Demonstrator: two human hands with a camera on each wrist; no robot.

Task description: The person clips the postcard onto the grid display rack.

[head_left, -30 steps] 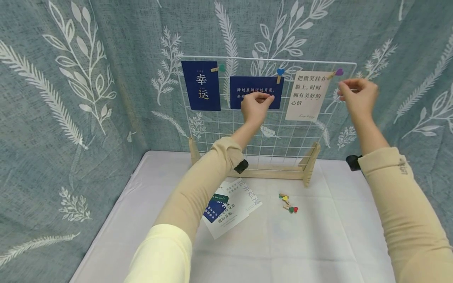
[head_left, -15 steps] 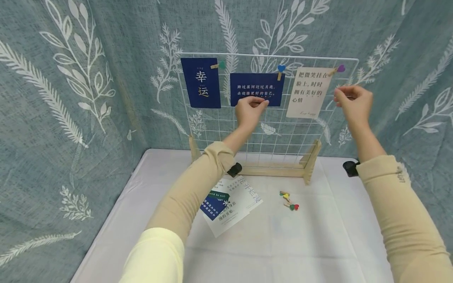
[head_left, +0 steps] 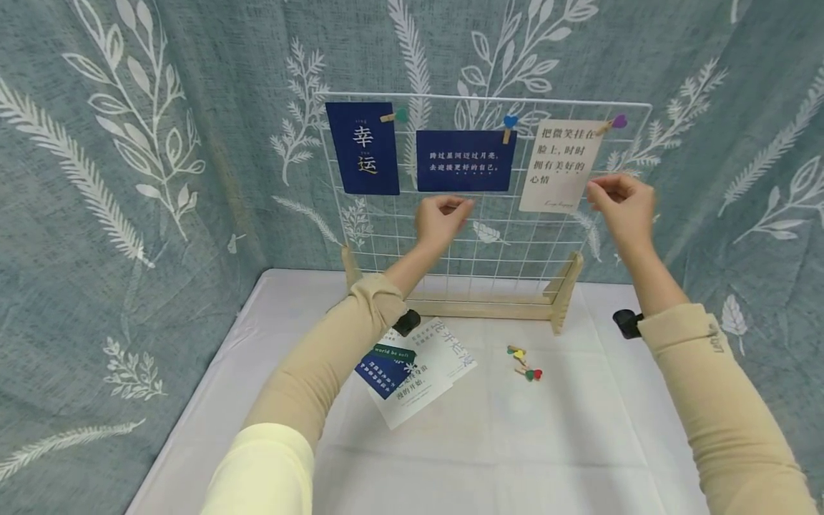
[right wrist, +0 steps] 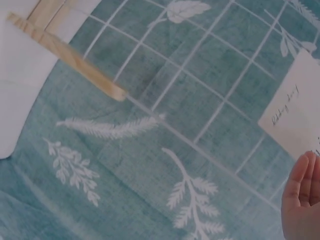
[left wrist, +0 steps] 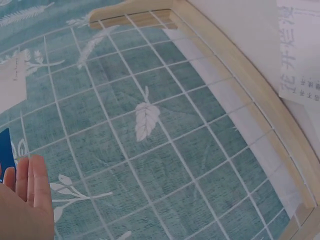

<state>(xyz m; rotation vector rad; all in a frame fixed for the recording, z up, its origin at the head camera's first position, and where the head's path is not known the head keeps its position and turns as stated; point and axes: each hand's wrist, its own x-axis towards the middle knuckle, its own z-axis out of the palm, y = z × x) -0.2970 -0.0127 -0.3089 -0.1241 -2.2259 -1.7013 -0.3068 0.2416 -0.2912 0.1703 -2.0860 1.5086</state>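
Note:
Three cards hang from a white wire grid. A dark blue upright card is at the left, a dark blue wide card in the middle and a cream card at the right. Green, blue and purple heart clothespins clip them. My left hand, holding nothing, is just under the wide card, its fingers loosely bent. Beside the cream card's right edge is my empty right hand; its fingertips overlap that edge in the head view.
The grid stands in a wooden base on a white-covered table. Several loose cards overlap in front of it at the left. A few small heart clothespins lie to their right. A patterned teal curtain surrounds the table.
Left hand has moved down and left, off the wide blue card. My right hand has come down and left from near the purple clothespin to the cream card's lower right edge.

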